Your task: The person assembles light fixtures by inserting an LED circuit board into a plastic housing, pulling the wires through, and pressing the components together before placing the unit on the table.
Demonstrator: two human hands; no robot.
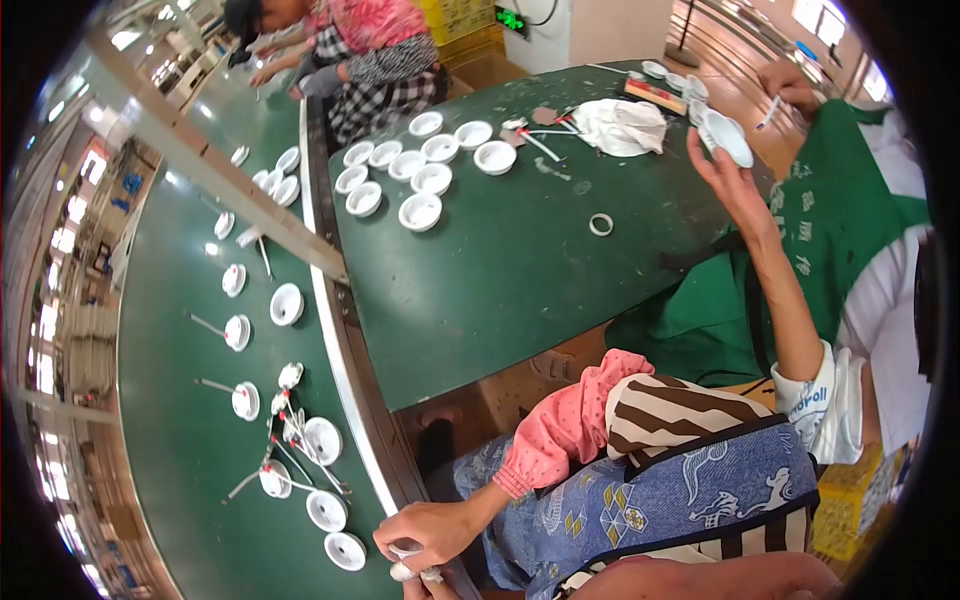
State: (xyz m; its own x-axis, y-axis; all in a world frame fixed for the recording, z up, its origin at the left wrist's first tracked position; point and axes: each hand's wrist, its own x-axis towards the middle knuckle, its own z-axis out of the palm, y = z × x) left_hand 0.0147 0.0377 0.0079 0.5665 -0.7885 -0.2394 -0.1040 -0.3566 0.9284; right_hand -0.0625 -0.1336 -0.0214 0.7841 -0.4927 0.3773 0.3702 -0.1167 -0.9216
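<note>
white and small, a part (405, 547) is sitting by the metal rail (378, 475), apparently for support; the right hand (435, 530) is curling nearly closed around it. the left hand (430, 588) is meeting the right from below, perhaps bracing; its opening cannot be told. round white cups (345, 551) are lying beside them, seemingly for easy reach.

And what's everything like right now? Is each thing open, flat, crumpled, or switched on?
Right hand: curled round a small white thing
Left hand: partly cut off, grip unclear
White cups on the wide table: open side up
Cloth: crumpled
White ring: lying flat
Wires: tangled
Screen: lit green
White dish: held in another person's hand
</note>
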